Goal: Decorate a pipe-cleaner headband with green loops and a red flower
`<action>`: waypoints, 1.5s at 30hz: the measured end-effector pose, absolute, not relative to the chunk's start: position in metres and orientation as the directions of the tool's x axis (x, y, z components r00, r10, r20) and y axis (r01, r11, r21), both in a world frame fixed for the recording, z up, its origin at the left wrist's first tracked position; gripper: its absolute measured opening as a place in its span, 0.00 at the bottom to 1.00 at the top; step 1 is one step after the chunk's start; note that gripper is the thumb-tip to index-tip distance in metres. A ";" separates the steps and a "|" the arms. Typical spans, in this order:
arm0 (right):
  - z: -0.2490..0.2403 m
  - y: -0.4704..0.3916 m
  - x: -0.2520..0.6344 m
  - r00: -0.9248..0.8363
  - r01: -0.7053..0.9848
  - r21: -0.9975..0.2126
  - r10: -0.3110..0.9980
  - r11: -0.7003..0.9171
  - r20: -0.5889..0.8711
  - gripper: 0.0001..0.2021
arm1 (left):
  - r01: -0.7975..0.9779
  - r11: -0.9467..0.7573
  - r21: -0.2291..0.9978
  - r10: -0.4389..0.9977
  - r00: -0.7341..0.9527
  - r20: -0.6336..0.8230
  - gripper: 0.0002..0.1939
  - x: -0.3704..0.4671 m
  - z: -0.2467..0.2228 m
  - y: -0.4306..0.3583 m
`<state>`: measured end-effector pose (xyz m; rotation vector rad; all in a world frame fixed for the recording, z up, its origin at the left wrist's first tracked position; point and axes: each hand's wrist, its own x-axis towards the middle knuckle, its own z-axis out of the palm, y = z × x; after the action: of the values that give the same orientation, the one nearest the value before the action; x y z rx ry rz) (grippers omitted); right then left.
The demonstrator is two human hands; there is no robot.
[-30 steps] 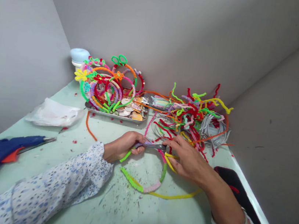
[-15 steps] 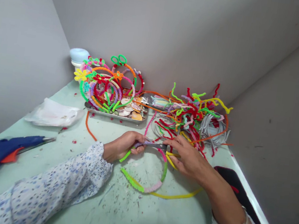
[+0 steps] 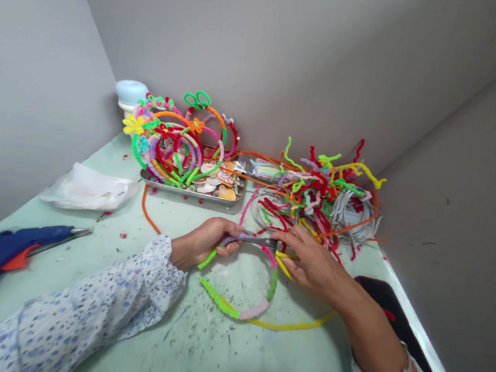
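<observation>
My left hand pinches the lilac stretch of a curved headband wrapped in pipe cleaner. Its lime-green end pokes out below my fingers, and the rest bends round through pink, green and pale pink to another lime-green tip. In my right hand are scissors with dark blades and yellow handles. The blades reach left to the lilac part beside my left fingertips; whether they close on it I cannot make out. A yellow pipe cleaner lies on the table under the band.
Behind my hands stand a metal tray with finished headbands and round patches, and a pile of pipe cleaners beside coiled silver wire. A blue glue gun and a plastic bag lie left. A dark phone-like object is under my right forearm.
</observation>
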<state>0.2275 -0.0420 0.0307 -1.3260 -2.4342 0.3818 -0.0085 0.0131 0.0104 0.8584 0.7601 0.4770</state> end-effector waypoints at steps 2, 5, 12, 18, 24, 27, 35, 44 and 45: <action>0.031 -0.042 0.227 -0.512 0.746 -0.396 0.842 0.535 0.172 0.23 | -0.074 0.580 0.812 0.648 0.646 -0.404 0.05 -0.008 0.011 0.013; 0.032 -0.042 0.227 -0.522 0.732 -0.409 0.834 0.545 0.179 0.24 | -0.071 0.575 0.815 0.649 0.646 -0.402 0.06 -0.008 0.011 0.012; 0.030 -0.041 0.230 -0.529 0.723 -0.413 0.828 0.554 0.186 0.25 | -0.075 0.571 0.817 0.647 0.653 -0.393 0.06 -0.008 0.011 0.013; 0.031 -0.043 0.224 -0.482 0.741 -0.434 0.856 0.513 0.189 0.24 | -0.070 0.553 0.830 0.660 0.645 -0.386 0.09 -0.007 0.013 0.011; 0.032 -0.044 0.221 -0.476 0.741 -0.433 0.856 0.514 0.202 0.25 | -0.069 0.537 0.841 0.677 0.630 -0.381 0.08 -0.007 0.015 0.010; 0.031 -0.043 0.222 -0.478 0.746 -0.421 0.855 0.516 0.200 0.25 | -0.071 0.555 0.829 0.677 0.619 -0.399 0.07 -0.006 0.015 0.010; 0.032 -0.044 0.222 -0.489 0.754 -0.408 0.854 0.515 0.174 0.25 | -0.068 0.568 0.820 0.672 0.614 -0.414 0.06 -0.006 0.014 0.010; 0.028 -0.042 0.225 -0.514 0.720 -0.429 0.834 0.546 0.200 0.23 | -0.071 0.548 0.833 0.657 0.654 -0.376 0.09 -0.008 0.011 0.012; 0.029 -0.042 0.226 -0.507 0.726 -0.431 0.840 0.536 0.192 0.23 | -0.075 0.551 0.831 0.659 0.650 -0.379 0.09 -0.008 0.012 0.012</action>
<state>0.2258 -0.0421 0.0288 -1.2856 -2.4006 0.4190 -0.0081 0.0122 0.0120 0.8886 0.7515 0.4864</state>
